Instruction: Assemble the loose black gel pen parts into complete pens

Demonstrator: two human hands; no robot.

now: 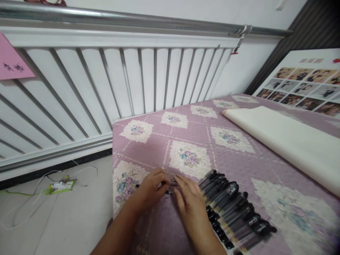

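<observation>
Near the front edge of the purple floral cloth [143, 148], my left hand [154, 186] has its fingers closed round a slim dark pen [137, 186], whose end sticks out on the left. Close beside it, my right hand [187, 194] rests with its fingers stretched out, touching dark pen pieces [173, 182] between the hands. A small black tip [168, 192] shows under the left fingertips. Right of my right hand lies a row of several clear pens with black caps [233, 209], side by side and somewhat blurred.
A folded cream sheet [287, 138] lies at the right, with a photo board [305, 85] behind it. A white radiator [132, 78] and metal pipe [119, 19] run along the wall. A power strip [62, 186] with cables lies on the floor at left.
</observation>
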